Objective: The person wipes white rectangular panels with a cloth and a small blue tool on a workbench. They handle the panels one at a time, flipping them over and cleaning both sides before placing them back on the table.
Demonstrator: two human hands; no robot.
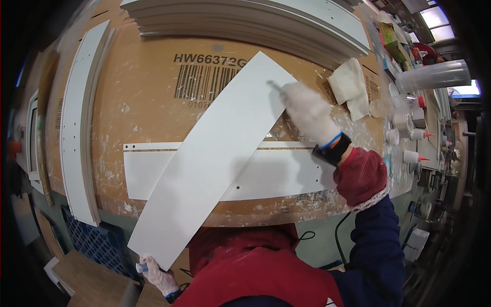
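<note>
A long white board (pixel 204 158) lies slantwise across the table, from near left to far middle. Its near end overhangs the table edge, where my gloved left hand (pixel 159 276) grips it. A small pale blue-white piece (pixel 141 267) shows at that hand's fingers. My gloved right hand (pixel 309 112) is closed at the board's far end, slightly blurred. From its fingers a thin grey tip (pixel 273 84) sticks out over the board; what kind of tool it is I cannot make out. Beneath the slanted board lies a second white board (pixel 286 174) with small holes and a groove.
Cardboard (pixel 138 102) with white smears covers the table. White panels are stacked (pixel 245 23) at the back, and more panels (pixel 82 128) stand at the left. A crumpled cloth (pixel 350 87), a clear cylinder (pixel 434 77) and several glue bottles (pixel 413 157) are on the right.
</note>
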